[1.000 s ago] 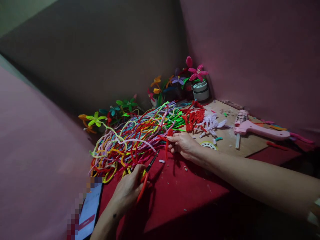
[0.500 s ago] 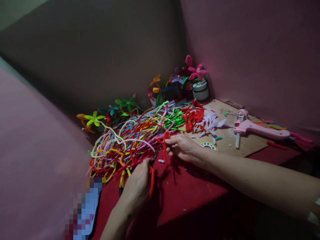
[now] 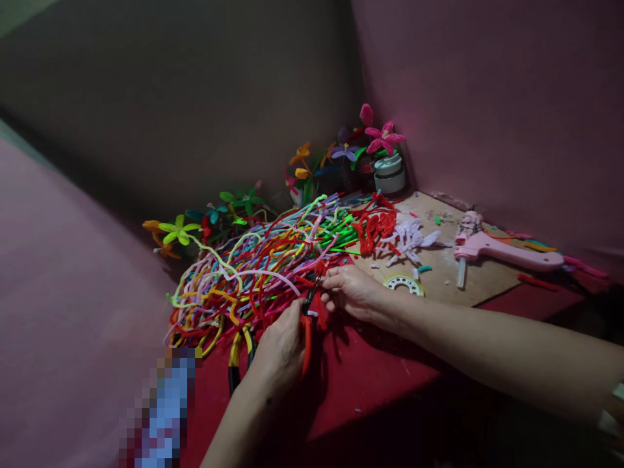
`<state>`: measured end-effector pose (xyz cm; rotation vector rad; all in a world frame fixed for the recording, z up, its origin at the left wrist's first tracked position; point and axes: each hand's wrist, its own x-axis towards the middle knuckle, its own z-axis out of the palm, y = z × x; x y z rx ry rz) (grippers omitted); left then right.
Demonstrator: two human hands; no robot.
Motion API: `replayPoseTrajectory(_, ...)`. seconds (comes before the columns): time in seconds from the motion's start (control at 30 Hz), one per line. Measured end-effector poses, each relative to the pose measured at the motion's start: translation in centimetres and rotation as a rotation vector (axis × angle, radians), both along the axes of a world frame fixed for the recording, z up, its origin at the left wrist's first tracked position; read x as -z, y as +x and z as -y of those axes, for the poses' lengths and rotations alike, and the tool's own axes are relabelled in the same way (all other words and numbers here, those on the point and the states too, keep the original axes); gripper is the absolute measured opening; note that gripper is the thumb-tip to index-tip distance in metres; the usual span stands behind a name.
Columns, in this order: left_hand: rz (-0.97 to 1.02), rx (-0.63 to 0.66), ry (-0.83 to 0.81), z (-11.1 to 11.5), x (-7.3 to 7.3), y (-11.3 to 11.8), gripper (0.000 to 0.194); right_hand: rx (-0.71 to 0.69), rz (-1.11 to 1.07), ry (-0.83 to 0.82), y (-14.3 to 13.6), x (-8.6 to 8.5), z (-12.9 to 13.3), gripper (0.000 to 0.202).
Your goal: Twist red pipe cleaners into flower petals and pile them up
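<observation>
My left hand (image 3: 281,344) is closed around red-handled pliers (image 3: 307,346), whose dark jaws point up and right. Between thumb and fingers, my right hand (image 3: 350,290) pinches a red pipe cleaner (image 3: 322,316) with one end hanging down. The jaws reach that pipe cleaner right by my right fingertips; whether they are closed on it I cannot tell. A big heap of coloured pipe cleaners (image 3: 229,260) lies just beyond both hands. Behind my right hand are shaped red pieces (image 3: 374,227) and pale lilac pieces (image 3: 412,235).
A pink glue gun (image 3: 511,251) and a roll of tape (image 3: 403,284) lie on a wooden board (image 3: 463,286). Yellow-and-black handles (image 3: 234,357) rest left of my left hand. Pipe-cleaner flowers (image 3: 385,138) stand along the wall. A blurred phone-like object (image 3: 166,409) is at lower left.
My left hand has moved up and right, bringing the pliers' jaws to the red pipe cleaner at my right fingertips. My right hand stays nearly in place.
</observation>
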<state>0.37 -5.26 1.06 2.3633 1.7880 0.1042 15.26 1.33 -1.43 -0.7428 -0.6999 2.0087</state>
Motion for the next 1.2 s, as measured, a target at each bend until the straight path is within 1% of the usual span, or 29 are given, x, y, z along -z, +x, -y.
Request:
replayPoseTrajectory(0.17,-0.321,-0.160,0.020,-0.1,0.0,1.2,0.025,0.001,0.044,-0.052,-0.1,0.0,0.2,0.021)
replayPoseTrajectory(0.27,-0.461,-0.158,0.002,-0.1,0.1,1.7,0.025,0.017,0.040,-0.086,-0.3,0.2,0.2,0.021)
replayPoseTrajectory(0.4,-0.519,-0.111,-0.029,-0.1,0.4,2.1,0.025,0.046,0.048,-0.116,-0.5,0.5,0.1,0.022)
replayPoseTrajectory(0.5,-0.510,-0.111,-0.051,-0.1,0.5,2.2,0.023,0.064,0.065,-0.127,-0.6,0.4,0.2,0.023)
replayPoseTrajectory(0.6,-0.476,-0.109,-0.068,0.0,0.3,1.9,0.021,0.076,0.074,-0.117,-0.6,0.3,0.2,0.026)
replayPoseTrajectory(0.67,-0.490,-0.115,-0.070,-0.2,0.0,1.3,0.020,0.065,0.082,-0.096,-0.4,0.2,0.3,0.026)
replayPoseTrajectory(0.8,-0.583,-0.220,-0.066,-0.7,-0.3,-0.5,0.022,0.015,0.080,-0.017,-0.3,0.2,0.2,0.026)
replayPoseTrajectory(0.9,-0.566,-0.227,-0.073,-0.9,-0.2,-1.5,0.029,-0.019,0.057,0.045,-0.4,0.2,0.2,0.026)
replayPoseTrajectory(0.97,-0.524,-0.212,-0.072,-0.9,-0.1,-1.9,0.031,-0.029,0.046,0.067,-0.4,0.3,0.2,0.026)
replayPoseTrajectory(1.03,-0.441,-0.212,-0.054,-0.8,0.0,-2.0,0.032,-0.028,0.037,0.063,-0.4,0.2,0.2,0.023)
replayPoseTrajectory(1.13,-0.278,-0.216,-0.025,-0.4,0.1,-1.7,0.028,-0.025,0.011,0.033,-0.3,0.1,0.3,0.019)
replayPoseTrajectory(1.2,-0.198,-0.195,-0.015,-0.1,0.1,-1.2,0.026,-0.027,-0.029,0.020,-0.2,0.1,0.3,0.017)
